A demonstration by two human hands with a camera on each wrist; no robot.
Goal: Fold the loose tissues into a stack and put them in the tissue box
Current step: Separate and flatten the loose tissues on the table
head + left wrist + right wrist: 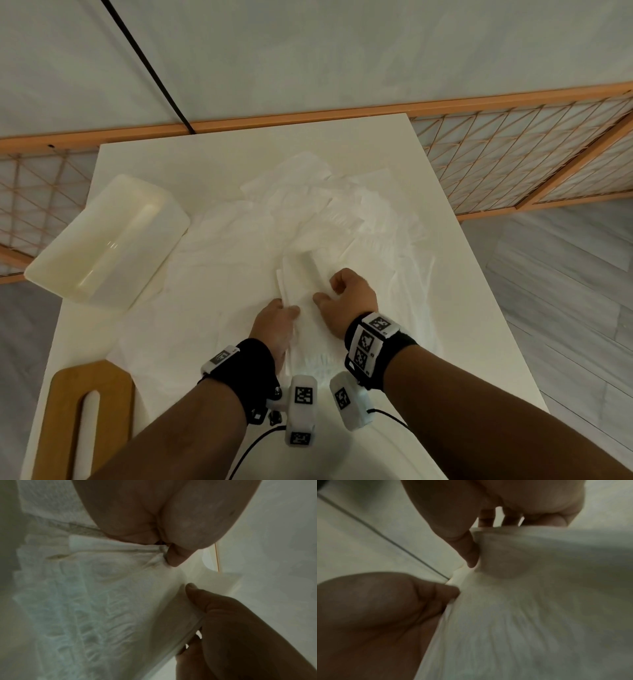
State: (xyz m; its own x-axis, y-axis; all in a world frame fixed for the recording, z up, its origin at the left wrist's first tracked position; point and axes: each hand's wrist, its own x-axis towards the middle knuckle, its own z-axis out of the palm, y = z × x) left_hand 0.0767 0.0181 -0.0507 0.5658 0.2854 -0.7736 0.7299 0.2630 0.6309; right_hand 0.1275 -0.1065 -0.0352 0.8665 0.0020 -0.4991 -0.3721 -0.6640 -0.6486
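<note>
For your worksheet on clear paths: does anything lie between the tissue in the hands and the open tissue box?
Nothing solid. Only loose tissues lie flat on the table between the held tissue and the tissue box.

The head view is evenly and softly lit with faint shadows, its straight lines bowing toward the edges. Both wrist views are dim, grainy and blurred, with skin close to the lens in shadow.

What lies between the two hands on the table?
In the head view, a folded tissue spans the gap; the left hand and right hand each pinch one side of it.
</note>
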